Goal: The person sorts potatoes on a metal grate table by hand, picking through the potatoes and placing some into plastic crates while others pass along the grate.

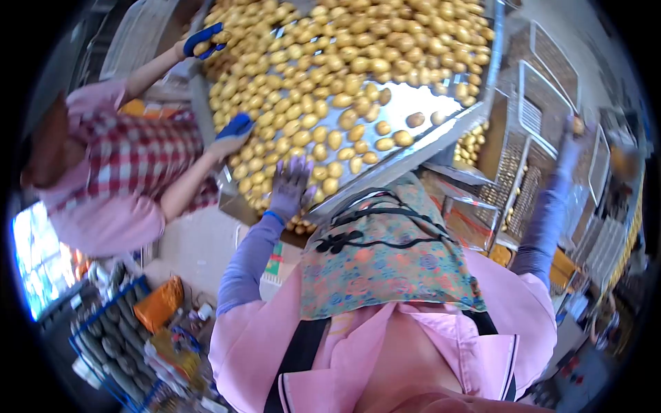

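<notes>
Many yellow potatoes [318, 134] lie on a metal table [413, 103] in front of me. My left hand [292, 184], in a purple glove, rests on potatoes at the table's near left edge, its fingers spread. My right arm reaches far out to the right. At its end my right hand [575, 128], also gloved, is closed on a brownish potato [578, 125], above crates beside the table.
At the left a co-worker in a checked apron [138, 151] and blue gloves [236, 126] handles potatoes. Plastic crates [537, 103] stand at the right, some with potatoes. A blue rack [110, 344] and an orange bag [160, 303] are at the lower left.
</notes>
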### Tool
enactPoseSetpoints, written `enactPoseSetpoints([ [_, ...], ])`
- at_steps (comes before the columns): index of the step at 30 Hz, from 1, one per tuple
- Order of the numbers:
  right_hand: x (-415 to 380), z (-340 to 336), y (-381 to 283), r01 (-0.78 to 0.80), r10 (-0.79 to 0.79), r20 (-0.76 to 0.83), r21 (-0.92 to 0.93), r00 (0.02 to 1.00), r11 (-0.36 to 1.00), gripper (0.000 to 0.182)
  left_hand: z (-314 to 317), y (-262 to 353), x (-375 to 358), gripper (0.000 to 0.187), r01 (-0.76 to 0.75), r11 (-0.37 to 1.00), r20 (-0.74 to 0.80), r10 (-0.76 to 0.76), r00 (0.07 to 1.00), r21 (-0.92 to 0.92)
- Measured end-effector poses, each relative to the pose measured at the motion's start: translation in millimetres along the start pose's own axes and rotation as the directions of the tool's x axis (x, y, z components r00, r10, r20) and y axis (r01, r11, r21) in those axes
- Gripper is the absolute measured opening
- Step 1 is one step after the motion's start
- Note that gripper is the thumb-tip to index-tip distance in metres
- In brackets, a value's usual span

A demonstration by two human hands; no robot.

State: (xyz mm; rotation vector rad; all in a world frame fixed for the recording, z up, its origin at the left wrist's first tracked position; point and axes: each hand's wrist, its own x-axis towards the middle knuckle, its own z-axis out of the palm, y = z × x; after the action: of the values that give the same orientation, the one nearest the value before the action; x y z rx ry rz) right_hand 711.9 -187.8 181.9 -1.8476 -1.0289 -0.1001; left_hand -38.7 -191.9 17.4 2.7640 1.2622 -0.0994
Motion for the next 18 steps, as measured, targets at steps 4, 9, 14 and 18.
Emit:
enactPoseSetpoints([
  [4, 25.2, 21.1, 71.1, 0.248, -0.206, 0.143, -0.426, 0.968, 0.870, 0.065, -5.6, -3.6, 43.4, 0.066, 0.636, 0.769, -0.155, -0.637, 0.755, -0.061],
  [9, -141.9, 185.4, -82.0, 0.696, -0.491, 0.737, 0.038, 0.464, 0.717, 0.067, 13.8, 78.1, 112.0, 0.064, 0.352, 0.901, -0.174, -0.401, 0.900, -0.255],
  [14, -237.3, 259.6, -123.0, 0.612, -0.428, 0.901, 0.298, 0.073, 0.732, 0.086, 6.6, 62.0, 17.5, 0.055, 0.201, 0.949, -0.249, -0.261, 0.933, -0.241],
  [18, -290.9, 263.4, -216.9, 0.633, -0.284, 0.951, 0.293, -0.119, 0.716, 0.082, 1.2, 33.4, -70.2, 0.051, 0.363, 0.921, -0.138, -0.382, 0.914, -0.143],
])
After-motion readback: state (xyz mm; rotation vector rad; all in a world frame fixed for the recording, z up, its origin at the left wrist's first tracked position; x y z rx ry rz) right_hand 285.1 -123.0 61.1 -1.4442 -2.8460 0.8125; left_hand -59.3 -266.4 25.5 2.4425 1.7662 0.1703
